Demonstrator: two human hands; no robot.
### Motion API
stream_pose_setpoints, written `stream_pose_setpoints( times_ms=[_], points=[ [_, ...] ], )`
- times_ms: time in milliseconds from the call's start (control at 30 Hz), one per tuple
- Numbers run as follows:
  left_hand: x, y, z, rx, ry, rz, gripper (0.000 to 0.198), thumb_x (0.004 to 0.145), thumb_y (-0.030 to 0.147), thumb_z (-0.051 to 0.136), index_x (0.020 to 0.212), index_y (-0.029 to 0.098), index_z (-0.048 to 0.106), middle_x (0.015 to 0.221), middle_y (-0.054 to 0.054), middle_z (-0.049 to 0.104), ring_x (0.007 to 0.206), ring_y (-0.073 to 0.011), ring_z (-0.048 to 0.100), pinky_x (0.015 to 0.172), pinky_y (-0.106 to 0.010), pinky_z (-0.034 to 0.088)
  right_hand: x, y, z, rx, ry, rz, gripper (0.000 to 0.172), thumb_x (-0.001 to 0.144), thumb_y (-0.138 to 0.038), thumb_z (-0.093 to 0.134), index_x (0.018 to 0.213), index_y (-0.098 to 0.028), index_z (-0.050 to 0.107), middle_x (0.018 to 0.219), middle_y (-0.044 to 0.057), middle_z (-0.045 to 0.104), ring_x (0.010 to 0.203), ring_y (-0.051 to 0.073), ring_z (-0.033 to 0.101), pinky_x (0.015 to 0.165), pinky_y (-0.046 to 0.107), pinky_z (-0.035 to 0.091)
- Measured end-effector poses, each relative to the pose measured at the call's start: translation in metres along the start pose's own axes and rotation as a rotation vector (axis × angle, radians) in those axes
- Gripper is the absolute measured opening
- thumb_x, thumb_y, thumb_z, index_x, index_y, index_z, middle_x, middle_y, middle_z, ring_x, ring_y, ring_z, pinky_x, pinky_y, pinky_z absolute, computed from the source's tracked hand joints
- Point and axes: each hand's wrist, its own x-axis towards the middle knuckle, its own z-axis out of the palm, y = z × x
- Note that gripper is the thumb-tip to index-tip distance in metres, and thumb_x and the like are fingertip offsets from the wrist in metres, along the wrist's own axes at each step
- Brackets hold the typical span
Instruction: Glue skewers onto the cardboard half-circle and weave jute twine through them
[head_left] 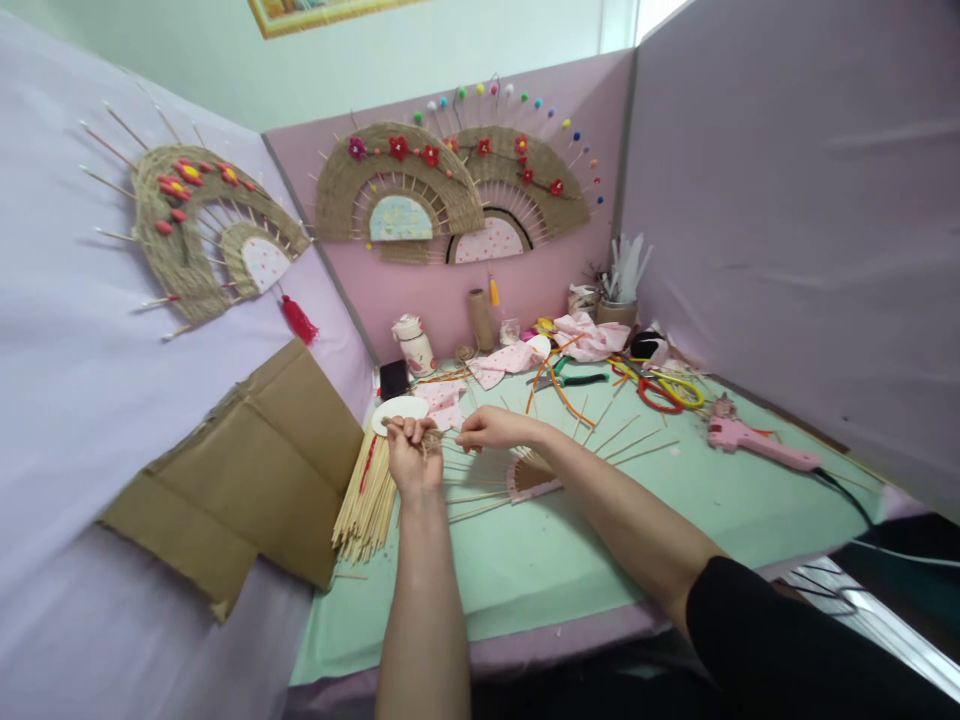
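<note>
My left hand (415,455) is closed around a small bundle of brown twine (432,438), palm turned up. Just right of it, my right hand (491,428) has its fingers pinched together, and what sits between the fingertips is too small to make out. Beneath my right wrist and forearm lies a half-round cardboard piece (534,478) with a pink dotted edge, with thin sticks fanning out from it on both sides. A pile of wooden sticks (366,510) lies left of my left hand, partly under a white oval plate (400,408).
A brown cardboard sheet (247,470) leans at the left. Pliers (585,380), scissors (660,394) and pink dotted cloth (589,338) lie toward the back. A pink glue gun (757,440) with its cord is at the right. Finished fans (397,185) hang on the panels.
</note>
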Motion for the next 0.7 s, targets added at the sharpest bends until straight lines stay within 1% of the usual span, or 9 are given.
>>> stream_pose_setpoints(
  times_ms=[67, 100, 167, 233, 300, 400, 500, 633, 700],
  points=[
    [0.001, 0.001, 0.0, 0.016, 0.014, 0.02, 0.033, 0.085, 0.037, 0.066, 0.069, 0.017, 0.045, 0.053, 0.01, 0.033, 0.043, -0.0016, 0.03, 0.062, -0.013, 0.043, 0.001, 0.001, -0.001, -0.063, -0.01, 0.004, 0.024, 0.084, -0.033, 0.059, 0.075, -0.013, 0.071, 0.062, 0.0, 0.065, 0.058, 0.009, 0.054, 0.057, 0.02, 0.035],
    [0.001, 0.001, 0.001, 0.034, 0.02, 0.026, 0.033, 0.086, 0.037, 0.064, 0.069, 0.017, 0.045, 0.052, 0.009, 0.032, 0.043, -0.002, 0.03, 0.062, -0.013, 0.043, 0.003, 0.001, -0.003, -0.112, -0.02, 0.008, 0.021, 0.084, -0.031, 0.06, 0.077, -0.014, 0.071, 0.063, -0.001, 0.066, 0.06, 0.009, 0.054, 0.058, 0.019, 0.035],
    [0.001, 0.002, 0.006, 0.071, 0.04, 0.04, 0.032, 0.088, 0.036, 0.062, 0.068, 0.017, 0.044, 0.052, 0.009, 0.03, 0.043, -0.0029, 0.029, 0.06, -0.015, 0.043, 0.009, 0.002, -0.009, -0.275, -0.028, 0.018, 0.018, 0.084, -0.03, 0.062, 0.079, -0.015, 0.071, 0.066, -0.001, 0.068, 0.062, 0.009, 0.055, 0.059, 0.019, 0.035],
    [-0.001, 0.002, 0.014, 0.115, 0.045, 0.057, 0.032, 0.088, 0.035, 0.062, 0.068, 0.017, 0.044, 0.052, 0.009, 0.029, 0.043, -0.0038, 0.028, 0.057, -0.016, 0.042, 0.02, 0.003, -0.02, -0.467, 0.003, 0.026, 0.018, 0.084, -0.031, 0.063, 0.08, -0.017, 0.071, 0.072, 0.0, 0.07, 0.068, 0.011, 0.058, 0.062, 0.021, 0.034],
    [-0.003, 0.002, 0.026, 0.162, 0.042, 0.104, 0.03, 0.088, 0.034, 0.061, 0.069, 0.017, 0.045, 0.052, 0.009, 0.028, 0.043, -0.0043, 0.026, 0.052, -0.016, 0.038, 0.035, 0.007, -0.034, -0.576, 0.056, 0.042, 0.017, 0.085, -0.03, 0.061, 0.084, -0.017, 0.072, 0.082, 0.003, 0.072, 0.078, 0.015, 0.06, 0.067, 0.023, 0.035],
    [-0.008, -0.001, 0.047, 0.23, 0.01, 0.13, 0.028, 0.088, 0.033, 0.061, 0.069, 0.016, 0.048, 0.053, 0.008, 0.029, 0.044, -0.0051, 0.026, 0.047, -0.016, 0.033, 0.059, 0.019, -0.057, -0.628, 0.133, 0.1, 0.022, 0.089, -0.031, 0.055, 0.089, -0.016, 0.072, 0.097, 0.009, 0.071, 0.093, 0.02, 0.06, 0.076, 0.026, 0.037],
    [-0.013, -0.007, 0.064, 0.29, -0.045, 0.127, 0.029, 0.085, 0.034, 0.064, 0.068, 0.016, 0.048, 0.057, 0.006, 0.032, 0.046, -0.0052, 0.027, 0.044, -0.017, 0.03, 0.081, 0.035, -0.077, -0.648, 0.224, 0.197, 0.031, 0.094, -0.035, 0.048, 0.095, -0.014, 0.071, 0.108, 0.014, 0.067, 0.105, 0.023, 0.058, 0.084, 0.029, 0.038],
    [-0.019, -0.016, 0.074, 0.39, -0.089, 0.076, 0.033, 0.083, 0.038, 0.066, 0.065, 0.016, 0.048, 0.059, 0.005, 0.035, 0.048, -0.0055, 0.029, 0.042, -0.018, 0.029, 0.102, 0.055, -0.101, -0.613, 0.361, 0.37, 0.042, 0.095, -0.042, 0.043, 0.108, -0.01, 0.066, 0.124, 0.024, 0.057, 0.114, 0.03, 0.054, 0.087, 0.035, 0.042],
    [-0.024, -0.017, 0.074, 0.43, -0.102, 0.046, 0.034, 0.084, 0.039, 0.065, 0.065, 0.016, 0.049, 0.06, 0.004, 0.036, 0.048, -0.0055, 0.031, 0.042, -0.018, 0.03, 0.111, 0.062, -0.112, -0.569, 0.385, 0.421, 0.045, 0.094, -0.045, 0.046, 0.11, -0.007, 0.065, 0.126, 0.027, 0.055, 0.115, 0.033, 0.054, 0.087, 0.038, 0.044]
  ],
)
